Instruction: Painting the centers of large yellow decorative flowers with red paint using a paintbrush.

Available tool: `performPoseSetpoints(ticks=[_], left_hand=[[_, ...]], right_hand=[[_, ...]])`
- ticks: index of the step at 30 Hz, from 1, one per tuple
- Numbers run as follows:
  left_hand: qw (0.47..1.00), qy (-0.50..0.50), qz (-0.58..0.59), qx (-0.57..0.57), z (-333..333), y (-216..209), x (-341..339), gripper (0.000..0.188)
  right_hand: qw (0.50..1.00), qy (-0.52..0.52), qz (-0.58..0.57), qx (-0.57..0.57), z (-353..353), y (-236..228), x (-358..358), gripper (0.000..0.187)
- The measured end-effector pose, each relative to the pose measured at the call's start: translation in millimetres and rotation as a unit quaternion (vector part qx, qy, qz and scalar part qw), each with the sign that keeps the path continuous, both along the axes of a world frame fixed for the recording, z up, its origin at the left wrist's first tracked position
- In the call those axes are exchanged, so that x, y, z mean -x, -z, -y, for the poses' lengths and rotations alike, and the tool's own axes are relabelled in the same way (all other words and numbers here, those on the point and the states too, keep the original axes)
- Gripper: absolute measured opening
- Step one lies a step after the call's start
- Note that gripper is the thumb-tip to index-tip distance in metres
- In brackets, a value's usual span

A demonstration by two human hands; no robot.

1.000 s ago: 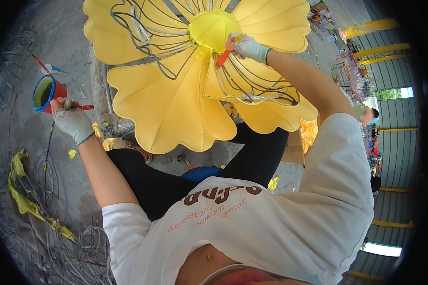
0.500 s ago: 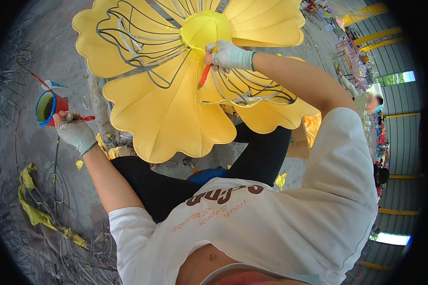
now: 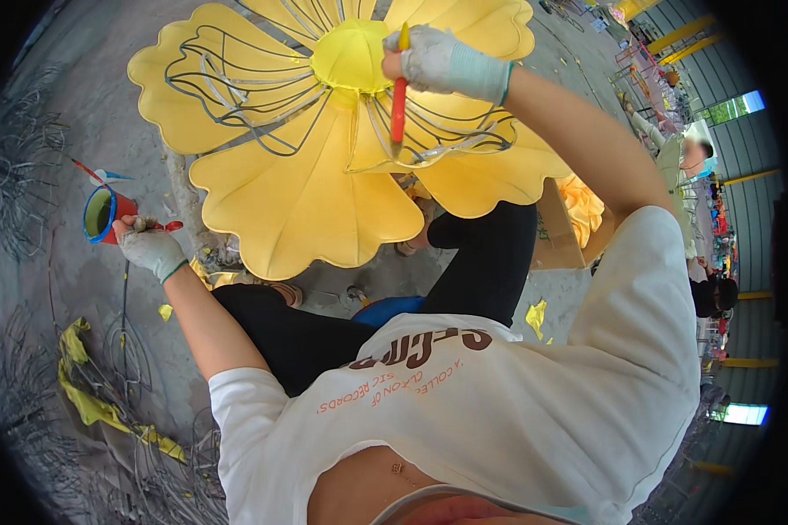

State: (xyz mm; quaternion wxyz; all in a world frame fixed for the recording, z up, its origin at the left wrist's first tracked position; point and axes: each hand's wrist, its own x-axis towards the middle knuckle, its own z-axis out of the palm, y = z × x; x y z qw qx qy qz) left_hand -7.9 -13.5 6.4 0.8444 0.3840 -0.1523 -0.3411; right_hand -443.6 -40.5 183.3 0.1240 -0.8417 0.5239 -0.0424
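Note:
A large yellow fabric flower [image 3: 311, 210] with a bright yellow round centre [image 3: 352, 57] spreads before me. Some of its petals show bare dark wire frames [image 3: 236, 83]. My gloved right hand [image 3: 442, 63] is closed around a red and yellow paintbrush [image 3: 398, 109], bristles down, over the near right petal's wire and folded edge; whether the bristles touch is unclear. Off to the left, my gloved left hand [image 3: 153, 249] is closed at the side of a small red bucket [image 3: 124, 207] with a blue rim. A red piece [image 3: 174, 226] sticks out beside those fingers.
A cardboard box [image 3: 559, 241] with yellow fabric stands right of my knees. Wire bundles [image 3: 26, 184] and yellow cloth scraps [image 3: 87, 407] lie on the left floor. A blue seat [image 3: 390, 308] is beneath me. Another person [image 3: 678, 179] is at the far right.
My right hand has moved up and to the right with the paintbrush, whose tip now points straight down farther right. My left hand and the bucket sit slightly lower and farther right in view.

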Motion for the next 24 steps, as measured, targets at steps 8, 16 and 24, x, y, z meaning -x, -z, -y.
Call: performPoseSetpoints(ticks=[8, 16, 24], left_hand=[[0.999, -0.027, 0.035, -0.016, -16, -7, 13, 0.024], [0.998, -0.043, 0.039, -0.012, -35, -8, 23, 0.025], [1.000, -0.003, 0.029, 0.007, -53, 6, 30, 0.026]], right_hand=[[0.996, 0.029, -0.052, 0.065, -80, -54, -30, 0.029], [0.992, 0.077, 0.030, 0.097, -106, -77, 8, 0.021], [0.978, 0.034, 0.134, 0.158, -114, -41, 41, 0.022]])
